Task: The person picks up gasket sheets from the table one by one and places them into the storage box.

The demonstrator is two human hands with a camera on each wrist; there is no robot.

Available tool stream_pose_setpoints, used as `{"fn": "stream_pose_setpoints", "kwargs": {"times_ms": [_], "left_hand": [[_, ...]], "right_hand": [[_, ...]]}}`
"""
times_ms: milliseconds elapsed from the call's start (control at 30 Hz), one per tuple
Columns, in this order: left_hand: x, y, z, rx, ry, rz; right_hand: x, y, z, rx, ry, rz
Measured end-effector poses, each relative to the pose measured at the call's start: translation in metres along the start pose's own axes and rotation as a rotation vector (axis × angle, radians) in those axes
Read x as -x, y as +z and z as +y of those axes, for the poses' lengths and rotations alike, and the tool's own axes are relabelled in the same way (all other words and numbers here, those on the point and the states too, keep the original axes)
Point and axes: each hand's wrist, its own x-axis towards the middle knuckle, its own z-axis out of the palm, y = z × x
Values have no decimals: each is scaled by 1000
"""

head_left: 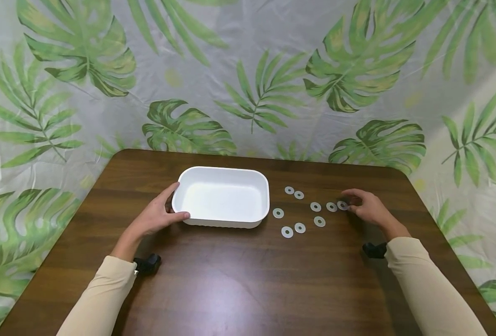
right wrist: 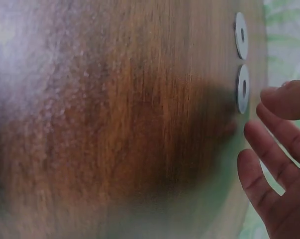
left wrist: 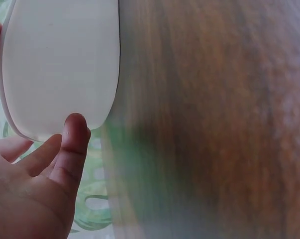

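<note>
A white plastic tub (head_left: 220,200) with rounded corners sits on the table, nothing inside it. My left hand (head_left: 158,212) holds its left end, thumb along the near rim and fingers against the end wall; the left wrist view has those fingers (left wrist: 74,144) at the tub's end. To the right of the tub lie several flat metal washers, among them one washer (head_left: 287,232) near the front and another washer (head_left: 289,190) farther back. My right hand (head_left: 369,207) hovers beside the rightmost washer (right wrist: 243,88), its fingers loosely bent and spread, nothing between them.
The brown wooden table (head_left: 239,280) has its far edge just behind the tub and washers. Behind it hangs a leaf-patterned cloth (head_left: 268,84). A black wrist camera (head_left: 148,264) is on the left wrist, and another black camera (head_left: 374,250) is on the right.
</note>
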Motion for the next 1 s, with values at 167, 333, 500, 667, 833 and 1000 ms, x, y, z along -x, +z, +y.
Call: {"fn": "stream_pose_setpoints", "kwargs": {"times_ms": [167, 333, 500, 667, 833, 1000], "left_hand": [[0, 2, 0, -39, 22, 9], [1, 7, 1, -24, 20, 5], [2, 7, 1, 16, 25, 8], [2, 8, 2, 38, 34, -5], [2, 8, 2, 76, 48, -19], [1, 10, 2, 86, 40, -18]], "right_hand": [[-5, 1, 5, 41, -25, -20], [-7, 4, 9, 76, -41, -50], [-12, 5, 8, 97, -53, -59], [-14, 3, 9, 110, -57, -66], [-15, 5, 9, 114, -67, -51], [-13, 8, 8, 96, -46, -18]]}}
